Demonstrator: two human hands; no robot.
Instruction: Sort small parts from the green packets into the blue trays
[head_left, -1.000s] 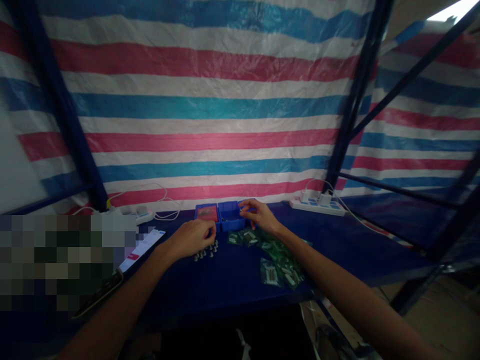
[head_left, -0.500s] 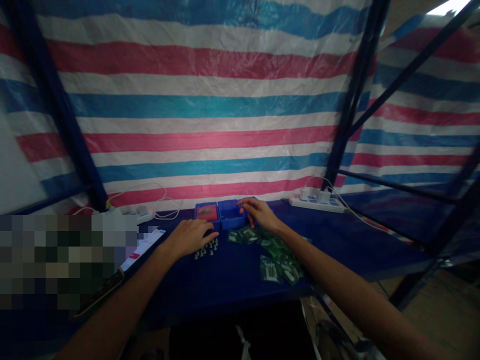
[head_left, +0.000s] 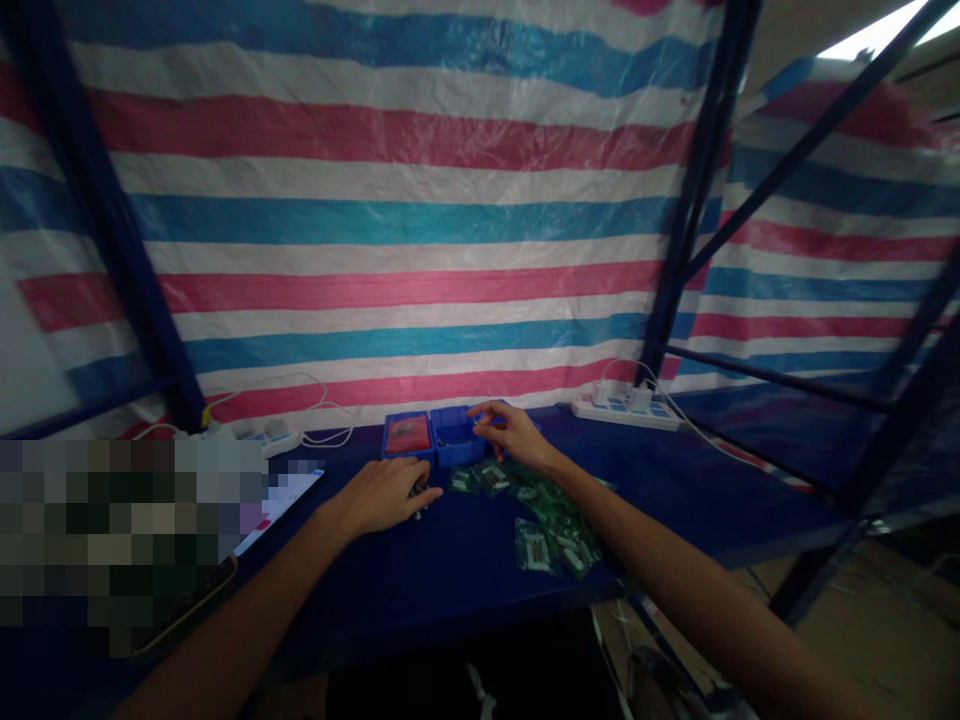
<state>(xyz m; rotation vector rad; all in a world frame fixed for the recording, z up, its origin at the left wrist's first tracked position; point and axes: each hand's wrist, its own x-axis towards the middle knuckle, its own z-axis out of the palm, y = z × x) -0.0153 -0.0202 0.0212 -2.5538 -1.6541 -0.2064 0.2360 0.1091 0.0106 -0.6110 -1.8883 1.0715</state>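
Note:
My left hand [head_left: 382,492] rests on the dark blue table [head_left: 465,570], fingers curled over a cluster of small silvery parts [head_left: 418,497] that it mostly hides. My right hand [head_left: 510,430] hovers over the right blue tray [head_left: 455,436], fingertips pinched together; what they hold is too small to make out. Beside it stands a second blue tray [head_left: 407,436] with reddish contents. Several green circuit boards [head_left: 551,525] in clear bags lie beneath my right forearm.
A white power strip [head_left: 626,410] with plugs lies at the back right, another strip with cables [head_left: 274,435] at the back left. A phone [head_left: 187,610] and a white card [head_left: 277,500] lie at the left. Blue rack posts and a striped tarp enclose the table.
My left hand slid forward onto the small silvery parts, covering them. My right hand stayed at the right blue tray. The view shifted slightly.

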